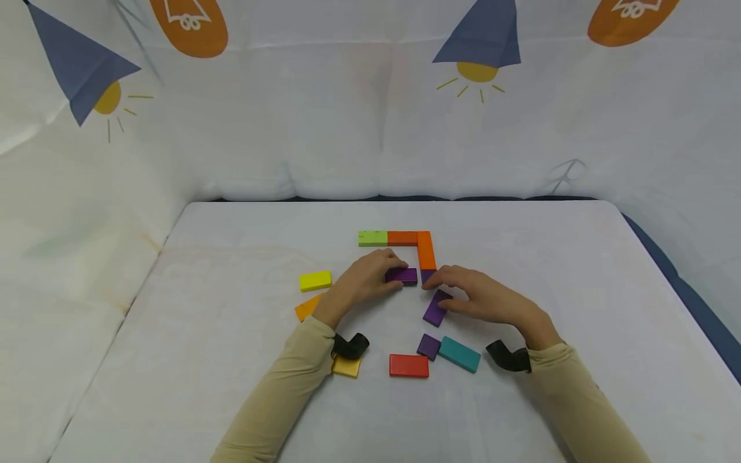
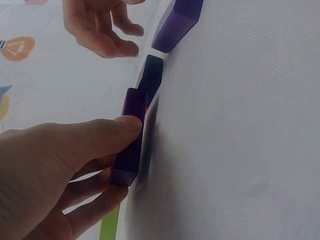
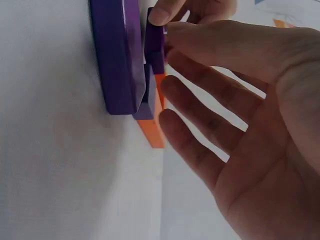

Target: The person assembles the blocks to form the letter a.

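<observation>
My left hand (image 1: pixel 365 280) pinches a purple rectangular block (image 1: pixel 402 277) between thumb and fingers. In the left wrist view that block (image 2: pixel 131 160) is raised a little, with its shadow on the white surface. My right hand (image 1: pixel 489 297) holds nothing, its fingers loosely bent. Its fingertips hover by a small purple block (image 1: pixel 428 275), which meets the lower end of an upright orange block (image 1: pixel 426 249). Under its thumb, in the head view, lies a tilted purple block (image 1: pixel 434 312). A red-orange block (image 1: pixel 402 238) and a green block (image 1: pixel 373 238) continue the row leftward.
Nearer me on the white table (image 1: pixel 231 257) lie a red block (image 1: pixel 408 366), a small purple block (image 1: pixel 429 346) and a teal block (image 1: pixel 460 354). A yellow block (image 1: pixel 315 281), an orange one (image 1: pixel 308 308) and a golden one (image 1: pixel 346 367) surround my left forearm.
</observation>
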Motion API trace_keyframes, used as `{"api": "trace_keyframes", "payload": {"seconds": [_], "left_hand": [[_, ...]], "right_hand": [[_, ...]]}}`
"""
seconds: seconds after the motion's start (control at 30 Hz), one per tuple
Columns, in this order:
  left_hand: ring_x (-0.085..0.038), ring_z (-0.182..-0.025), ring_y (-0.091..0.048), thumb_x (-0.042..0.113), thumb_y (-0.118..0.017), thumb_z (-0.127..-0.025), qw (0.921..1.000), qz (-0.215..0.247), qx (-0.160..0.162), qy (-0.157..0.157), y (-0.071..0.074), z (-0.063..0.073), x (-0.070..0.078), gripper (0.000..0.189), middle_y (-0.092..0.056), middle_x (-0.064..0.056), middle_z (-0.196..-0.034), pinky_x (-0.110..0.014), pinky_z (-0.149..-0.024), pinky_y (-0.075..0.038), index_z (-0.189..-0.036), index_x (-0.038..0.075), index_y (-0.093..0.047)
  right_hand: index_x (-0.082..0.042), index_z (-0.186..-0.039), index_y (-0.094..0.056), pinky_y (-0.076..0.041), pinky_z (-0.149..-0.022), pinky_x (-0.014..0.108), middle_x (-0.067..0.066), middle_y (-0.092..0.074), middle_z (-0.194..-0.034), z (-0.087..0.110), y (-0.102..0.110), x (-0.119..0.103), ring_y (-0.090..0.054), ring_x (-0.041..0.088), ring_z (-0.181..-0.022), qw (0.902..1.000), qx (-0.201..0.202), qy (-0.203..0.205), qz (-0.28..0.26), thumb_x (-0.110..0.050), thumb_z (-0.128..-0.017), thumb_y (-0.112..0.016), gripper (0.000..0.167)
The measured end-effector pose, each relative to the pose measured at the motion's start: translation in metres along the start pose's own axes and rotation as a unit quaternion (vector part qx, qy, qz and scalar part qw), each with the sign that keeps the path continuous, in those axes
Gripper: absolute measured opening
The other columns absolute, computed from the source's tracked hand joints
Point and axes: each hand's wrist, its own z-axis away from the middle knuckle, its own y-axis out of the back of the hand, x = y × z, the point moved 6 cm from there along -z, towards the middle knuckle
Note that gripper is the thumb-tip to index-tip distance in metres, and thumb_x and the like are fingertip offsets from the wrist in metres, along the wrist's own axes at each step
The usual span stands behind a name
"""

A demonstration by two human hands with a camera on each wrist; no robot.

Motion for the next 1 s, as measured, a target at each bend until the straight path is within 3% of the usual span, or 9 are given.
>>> {"api": "trace_keyframes", "payload": {"seconds": [0.27,0.7,1.0], "left_hand": [[-0.016,-0.101,-0.055,0.026,-0.067,-0.088,0.9999,-0.008,-0.002,-0.006,-0.003,-0.001,0.0,0.039,-0.061,-0.005,-0.114,-0.028,-0.093,-0.045,-0.124,0.01,-0.062],[-0.015,-0.097,-0.055,0.025,-0.068,-0.088,0.9998,-0.013,0.007,-0.01,-0.006,-0.003,0.003,0.039,-0.061,-0.005,-0.111,-0.027,-0.09,-0.046,-0.123,0.01,-0.063],[-0.015,-0.097,-0.055,0.026,-0.067,-0.088,0.9998,-0.019,0.008,-0.008,-0.008,-0.003,0.005,0.039,-0.061,-0.004,-0.111,-0.027,-0.088,-0.046,-0.123,0.01,-0.062]], "right_hand": [[-0.015,-0.122,-0.061,-0.045,-0.095,0.043,0.0,-0.059,-0.12,0.001,-0.01,-0.007,-0.051,0.02,-0.113,0.9976,-0.048,-0.015,0.048,-0.006,-0.085,-0.067,0.039],[-0.012,-0.116,-0.065,-0.046,-0.094,0.04,-0.001,-0.061,-0.115,0.001,-0.011,-0.013,-0.051,0.019,-0.11,0.9946,-0.039,0.022,0.094,-0.009,-0.084,-0.07,0.033],[-0.011,-0.115,-0.066,-0.046,-0.093,0.04,0.0,-0.062,-0.113,0.001,-0.009,-0.013,-0.051,0.018,-0.108,0.9941,-0.032,0.014,0.103,-0.01,-0.082,-0.072,0.033]]}}
